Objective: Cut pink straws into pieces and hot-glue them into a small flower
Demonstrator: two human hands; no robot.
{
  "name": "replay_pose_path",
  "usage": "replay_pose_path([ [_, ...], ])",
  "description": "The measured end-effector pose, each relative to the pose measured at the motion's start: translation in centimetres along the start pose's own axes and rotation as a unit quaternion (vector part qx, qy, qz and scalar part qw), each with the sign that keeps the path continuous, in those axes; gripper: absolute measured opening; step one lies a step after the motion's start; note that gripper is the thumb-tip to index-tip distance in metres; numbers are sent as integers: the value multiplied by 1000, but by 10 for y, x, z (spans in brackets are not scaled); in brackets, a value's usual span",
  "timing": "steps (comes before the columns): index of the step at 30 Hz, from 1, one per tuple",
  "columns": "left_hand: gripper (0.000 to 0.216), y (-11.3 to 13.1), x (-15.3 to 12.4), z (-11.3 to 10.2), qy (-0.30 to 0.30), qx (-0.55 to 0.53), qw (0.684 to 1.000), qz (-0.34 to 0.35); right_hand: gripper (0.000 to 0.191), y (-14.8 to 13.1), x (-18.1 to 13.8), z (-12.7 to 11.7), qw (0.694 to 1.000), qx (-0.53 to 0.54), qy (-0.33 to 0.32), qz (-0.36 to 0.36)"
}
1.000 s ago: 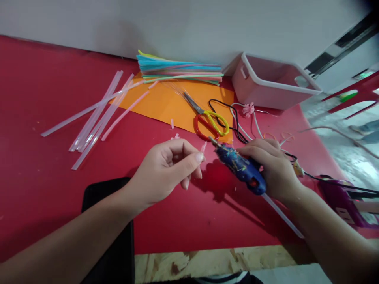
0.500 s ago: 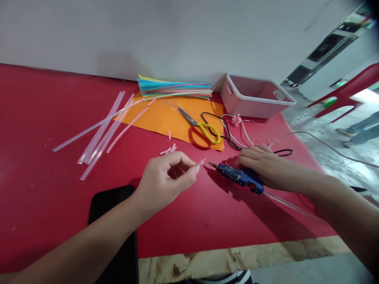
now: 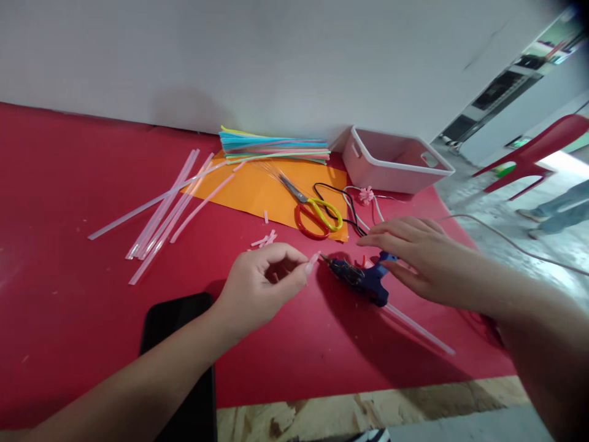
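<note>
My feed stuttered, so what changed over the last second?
The right hand set the blue glue gun down on the red table and opened, now hovering above it. The left hand still pinches the small pink piece. Scissors unmoved.

Left hand (image 3: 260, 285) pinched shut; right hand (image 3: 414, 255) spread flat.

Left hand (image 3: 262, 285) at frame centre, pinching small pink straw piece (image 3: 314, 257) between thumb and forefinger. Right hand (image 3: 416, 258) open, hovering over blue glue gun (image 3: 361, 279) lying on red table (image 3: 69, 184). Scissors (image 3: 313, 212) on orange paper (image 3: 257, 187), upper centre. White basket (image 3: 391, 161) upper right.
</note>
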State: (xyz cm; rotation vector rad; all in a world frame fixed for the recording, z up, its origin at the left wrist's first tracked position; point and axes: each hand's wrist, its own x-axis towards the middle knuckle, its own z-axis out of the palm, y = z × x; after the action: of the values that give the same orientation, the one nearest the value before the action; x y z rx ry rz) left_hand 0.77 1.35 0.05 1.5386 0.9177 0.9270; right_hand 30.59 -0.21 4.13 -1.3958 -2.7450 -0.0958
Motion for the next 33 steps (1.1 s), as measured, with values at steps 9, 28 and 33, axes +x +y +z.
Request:
replay_pose_path([
  [9,11,-1,-3,0,-26,62,994,83,9,-64,40,-10,959,220,178,-27],
  [28,11,7,-2,-3,-79,8,994,76,9,-70,45,-5,909,390,147,19],
  [33,10,8,-5,-4,-98,-17,991,89,5,-76,42,2,878,447,166,42],
])
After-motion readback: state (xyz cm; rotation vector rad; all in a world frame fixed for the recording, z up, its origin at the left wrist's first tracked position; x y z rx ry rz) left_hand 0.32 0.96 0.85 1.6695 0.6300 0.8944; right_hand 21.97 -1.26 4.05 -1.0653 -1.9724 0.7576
